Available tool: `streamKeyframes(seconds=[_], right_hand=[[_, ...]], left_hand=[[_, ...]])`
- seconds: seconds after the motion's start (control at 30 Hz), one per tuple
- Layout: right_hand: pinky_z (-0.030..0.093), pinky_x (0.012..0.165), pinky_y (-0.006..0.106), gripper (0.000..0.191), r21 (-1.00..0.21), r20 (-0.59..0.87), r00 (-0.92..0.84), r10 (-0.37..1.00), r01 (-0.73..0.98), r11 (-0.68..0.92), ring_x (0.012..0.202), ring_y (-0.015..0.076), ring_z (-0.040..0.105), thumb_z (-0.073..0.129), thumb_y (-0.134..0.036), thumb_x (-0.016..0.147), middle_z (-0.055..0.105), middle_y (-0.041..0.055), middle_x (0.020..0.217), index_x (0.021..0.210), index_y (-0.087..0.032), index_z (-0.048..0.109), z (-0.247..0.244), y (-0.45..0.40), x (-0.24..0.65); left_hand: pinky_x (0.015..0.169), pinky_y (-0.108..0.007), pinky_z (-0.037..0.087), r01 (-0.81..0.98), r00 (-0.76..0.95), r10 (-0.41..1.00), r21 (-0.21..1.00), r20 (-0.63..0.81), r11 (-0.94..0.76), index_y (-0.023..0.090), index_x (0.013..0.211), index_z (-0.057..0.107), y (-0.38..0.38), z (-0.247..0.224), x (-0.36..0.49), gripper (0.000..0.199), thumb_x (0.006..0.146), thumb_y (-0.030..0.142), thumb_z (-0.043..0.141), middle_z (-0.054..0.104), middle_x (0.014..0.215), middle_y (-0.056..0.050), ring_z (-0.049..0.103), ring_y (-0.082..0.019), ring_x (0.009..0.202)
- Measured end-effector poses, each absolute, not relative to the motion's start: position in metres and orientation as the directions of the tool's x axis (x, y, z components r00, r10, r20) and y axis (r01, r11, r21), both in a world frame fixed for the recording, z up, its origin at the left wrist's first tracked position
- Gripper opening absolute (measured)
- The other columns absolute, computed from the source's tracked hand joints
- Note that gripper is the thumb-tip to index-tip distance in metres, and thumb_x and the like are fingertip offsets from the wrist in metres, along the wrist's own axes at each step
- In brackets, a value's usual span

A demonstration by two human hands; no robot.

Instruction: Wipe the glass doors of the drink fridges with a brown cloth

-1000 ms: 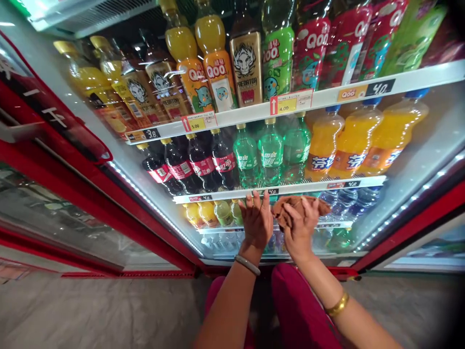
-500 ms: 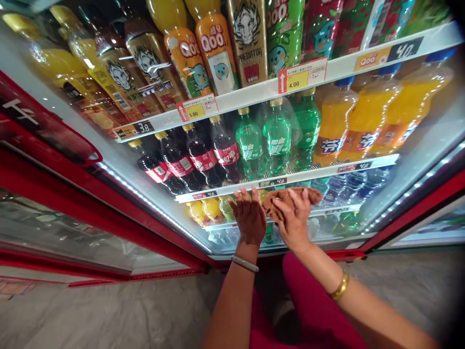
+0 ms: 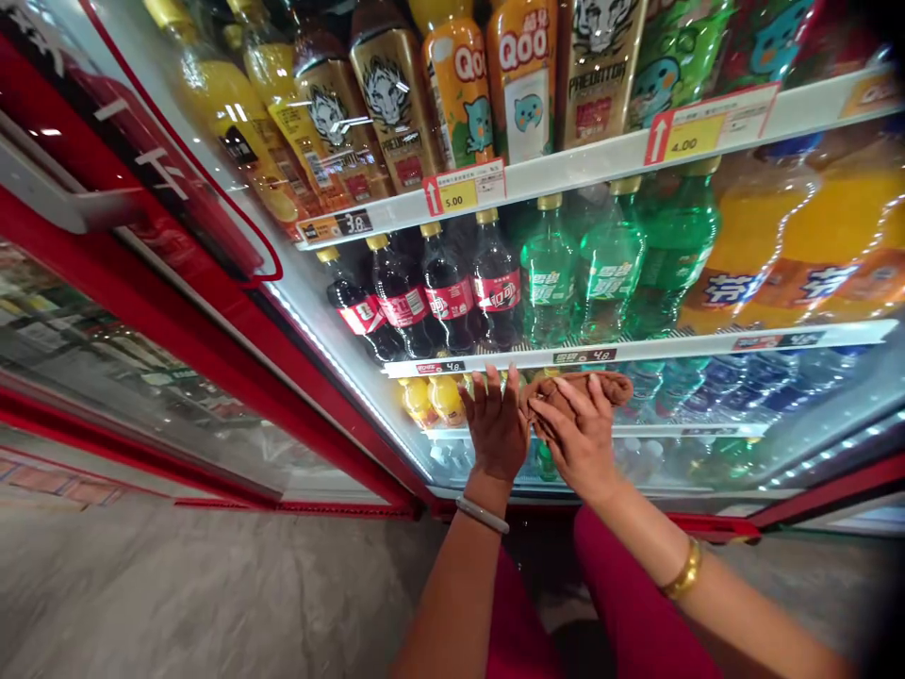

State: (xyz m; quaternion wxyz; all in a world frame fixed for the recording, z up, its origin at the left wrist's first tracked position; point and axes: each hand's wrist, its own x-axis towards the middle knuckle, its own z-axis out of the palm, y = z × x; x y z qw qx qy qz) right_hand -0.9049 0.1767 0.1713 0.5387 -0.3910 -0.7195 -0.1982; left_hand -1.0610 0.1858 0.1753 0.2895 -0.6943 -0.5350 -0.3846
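Note:
My right hand (image 3: 585, 441) grips a folded brown cloth (image 3: 617, 389), its fingers bent over the front of it. The cloth is just below the white shelf edge (image 3: 509, 360) that carries the 4.8 price labels. Beside it, my left hand (image 3: 497, 429) is raised with fingers spread, holding nothing, its tips near that same edge. Whether the left hand touches the cloth's left end I cannot tell. Behind the edge stand cola bottles (image 3: 452, 297) and green soda bottles (image 3: 550, 283). Yellow drink bottles (image 3: 445, 398) sit one level lower, left of my hand.
The lit fridge has a red frame, with a red-edged glass door (image 3: 233, 415) on the left. Juice bottles (image 3: 523, 85) fill the upper shelf, and orange soda bottles (image 3: 749, 236) stand at the right. A grey floor (image 3: 233, 594) lies below.
The view has shifted, so the shelves and bottles appear further right. My right hand still holds the cloth, and my left hand stays spread next to it.

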Motion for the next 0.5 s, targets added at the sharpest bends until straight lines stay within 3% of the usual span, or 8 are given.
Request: streamKeyframes(seconds=[0.2,0.37,0.5], right_hand=[[0.034,0.124,0.056,0.04,-0.047,0.956,-0.153,0.249,0.759,0.649,0.155,0.0311,0.03,0.071,-0.023,0.091,0.055,0.0029,0.147,0.129,-0.035,0.065,0.206,0.189,-0.906],[0.035,0.124,0.055,0.04,-0.124,0.949,-0.091,0.301,0.773,0.622,0.157,0.0323,0.026,0.068,-0.017,0.09,0.05,0.0053,0.152,0.128,-0.031,0.066,0.188,0.182,-0.923],[0.039,0.122,0.053,0.039,-0.063,0.937,-0.187,0.294,0.739,0.67,0.155,0.0289,0.03,0.063,-0.015,0.093,0.059,0.0032,0.144,0.127,-0.034,0.066,0.19,0.182,-0.954]], left_hand=[[0.132,-0.057,0.005,0.97,0.119,0.527,0.016,0.841,-0.244,0.018,0.164,0.026,0.183,0.182,-1.088,0.067,0.1,0.019,0.046,0.031,0.169,-0.014,0.006,-0.027,0.162],[0.132,-0.055,0.009,0.971,0.1,0.549,0.039,0.83,-0.235,0.017,0.165,0.024,0.181,0.181,-1.094,0.068,0.101,0.021,0.046,0.03,0.17,-0.015,0.012,-0.029,0.162],[0.131,-0.058,0.009,0.975,0.092,0.544,0.036,0.834,-0.219,0.015,0.166,0.018,0.182,0.177,-1.102,0.071,0.101,0.022,0.047,0.026,0.17,-0.018,0.01,-0.03,0.162]])
